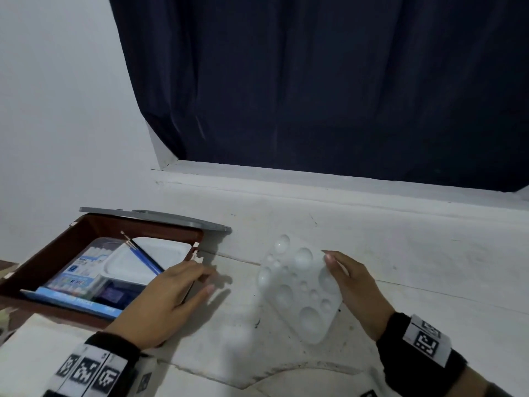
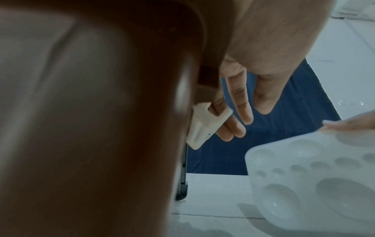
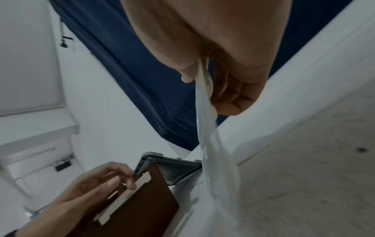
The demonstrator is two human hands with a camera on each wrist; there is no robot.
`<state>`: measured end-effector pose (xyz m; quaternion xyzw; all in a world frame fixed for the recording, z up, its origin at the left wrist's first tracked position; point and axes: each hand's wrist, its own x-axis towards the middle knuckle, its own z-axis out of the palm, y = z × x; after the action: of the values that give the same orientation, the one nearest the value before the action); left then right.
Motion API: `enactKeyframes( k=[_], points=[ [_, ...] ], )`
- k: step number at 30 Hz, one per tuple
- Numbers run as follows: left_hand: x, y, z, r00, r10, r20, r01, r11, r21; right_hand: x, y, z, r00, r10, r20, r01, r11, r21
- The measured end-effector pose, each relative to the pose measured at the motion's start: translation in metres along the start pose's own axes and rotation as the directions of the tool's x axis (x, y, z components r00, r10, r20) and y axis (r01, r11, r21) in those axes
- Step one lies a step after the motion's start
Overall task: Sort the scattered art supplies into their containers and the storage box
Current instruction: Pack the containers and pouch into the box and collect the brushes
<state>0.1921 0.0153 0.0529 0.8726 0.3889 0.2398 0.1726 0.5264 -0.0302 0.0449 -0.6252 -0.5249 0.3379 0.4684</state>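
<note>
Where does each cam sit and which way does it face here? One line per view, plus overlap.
Head: on the head, facing forward and down at the brown storage box and white plastic paint palette; shows left hand, right hand.
Left wrist: along the left hand beside the box wall, toward the palette.
Right wrist: along the right hand pinching the palette, toward the box.
Shared: all three see box and palette.

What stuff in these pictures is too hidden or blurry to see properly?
- Head view: the left hand covers the near right corner of the storage box, hiding what lies beneath.
- Head view: the print on the paint set is too blurred to read.
- Left wrist view: the box wall fills the left side, so its inside is hidden.
- Right wrist view: the palette, pinched by the right hand, shows edge-on; its wells cannot be seen.
</note>
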Motion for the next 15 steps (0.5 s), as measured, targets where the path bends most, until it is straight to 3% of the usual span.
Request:
enactKeyframes(
  k=[6,11,15],
  points=[
    [-0.003,0.005,-0.002,0.990,-0.017,-0.138,0.006,0.997,-0.075,-0.009,-0.050,0.022,0.961,-0.275,-0.024,0.273,0.960,-0.063],
    [-0.008,0.011,-0.014,0.936,-0.061,-0.347,-0.034,0.964,-0.262,-0.018,-0.094,0.057,0.821,-0.561,-0.106,0.529,0.818,-0.226],
    [-0.024,0.004,-0.043,0.913,-0.044,-0.405,-0.093,0.945,-0.313,-0.024,-0.129,0.091,0.727,-0.683,-0.075,0.642,0.714,-0.281]
  ],
)
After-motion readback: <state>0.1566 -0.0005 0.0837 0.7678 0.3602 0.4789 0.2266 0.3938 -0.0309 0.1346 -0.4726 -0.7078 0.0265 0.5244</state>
